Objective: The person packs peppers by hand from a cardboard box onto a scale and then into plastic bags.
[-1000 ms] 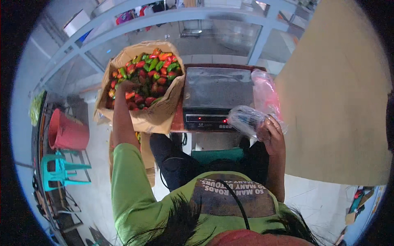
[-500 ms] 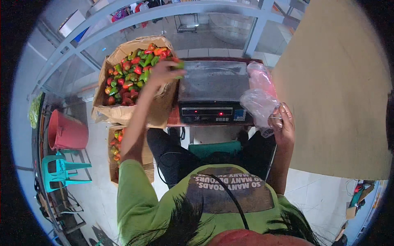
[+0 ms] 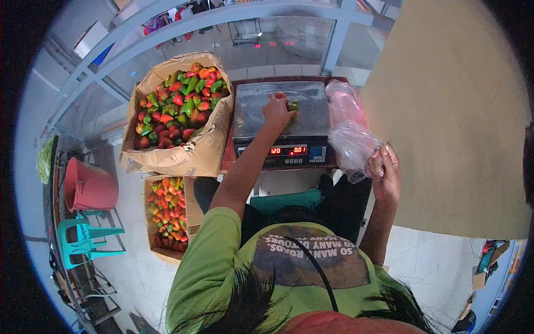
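Observation:
My left hand (image 3: 276, 113) is closed around bell peppers (image 3: 293, 106), a green one and a bit of red showing past the fingers, over the metal platform of a digital scale (image 3: 250, 114). Whether they touch the platform I cannot tell. The scale's red display is lit. To the right, my right hand (image 3: 386, 170) grips the edge of a clear plastic bag (image 3: 353, 143), which bunches beside the scale. A pink plastic bundle (image 3: 344, 106) lies just behind that bag. Left of the scale, a large cardboard box (image 3: 206, 147) is full of red, green and orange peppers.
A lower cardboard box (image 3: 194, 207) on the floor also holds peppers. Farther left stand a red bucket (image 3: 92, 186) and a turquoise plastic chair (image 3: 83, 239). A tan panel (image 3: 445, 122) rises at the right, and a framed glass partition (image 3: 222, 25) runs behind the scale.
My left hand has moved right, from beside the big pepper box to over the scale's platform, carrying peppers. The scale's display now shows digits. My right hand still holds the bag.

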Tool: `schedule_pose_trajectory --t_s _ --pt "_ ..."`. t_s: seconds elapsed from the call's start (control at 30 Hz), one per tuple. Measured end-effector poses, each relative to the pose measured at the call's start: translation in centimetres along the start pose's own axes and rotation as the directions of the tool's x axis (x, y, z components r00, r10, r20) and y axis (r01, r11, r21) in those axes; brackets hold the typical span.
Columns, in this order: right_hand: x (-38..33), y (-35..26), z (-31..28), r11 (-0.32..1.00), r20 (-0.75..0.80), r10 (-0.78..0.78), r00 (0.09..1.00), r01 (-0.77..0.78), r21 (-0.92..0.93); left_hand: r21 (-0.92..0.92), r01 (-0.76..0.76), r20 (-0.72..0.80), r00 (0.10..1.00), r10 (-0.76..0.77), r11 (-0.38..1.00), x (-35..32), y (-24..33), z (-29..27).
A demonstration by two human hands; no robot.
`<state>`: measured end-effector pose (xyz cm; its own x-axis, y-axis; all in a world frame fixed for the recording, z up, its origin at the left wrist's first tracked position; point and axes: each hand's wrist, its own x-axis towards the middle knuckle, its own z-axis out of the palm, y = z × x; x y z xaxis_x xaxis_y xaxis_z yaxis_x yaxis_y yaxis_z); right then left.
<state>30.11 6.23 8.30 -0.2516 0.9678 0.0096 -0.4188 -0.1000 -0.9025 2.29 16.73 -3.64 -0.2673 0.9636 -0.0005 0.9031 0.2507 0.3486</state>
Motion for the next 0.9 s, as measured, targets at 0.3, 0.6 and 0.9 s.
schedule_pose_trajectory --t_s 0.3,0.6,0.9 --pt "0.0 0.4 -0.4 0.999 -0.001 -0.027 1.0 0.027 -0.036 -0.267 -0.111 -0.148 0.986 0.073 0.957 -1.0 -2.3 -0.2" --pt "-0.2 0.2 -0.3 0.996 0.008 -0.051 0.999 0.052 -0.068 -0.337 0.003 -0.352 0.927 -0.129 0.941 2.1 -6.9 3.5" --pt "-0.2 0.2 -0.4 0.995 -0.015 -0.026 1.0 0.024 -0.1 -0.175 -0.05 -0.263 0.965 0.002 0.983 2.0 -4.2 3.9"
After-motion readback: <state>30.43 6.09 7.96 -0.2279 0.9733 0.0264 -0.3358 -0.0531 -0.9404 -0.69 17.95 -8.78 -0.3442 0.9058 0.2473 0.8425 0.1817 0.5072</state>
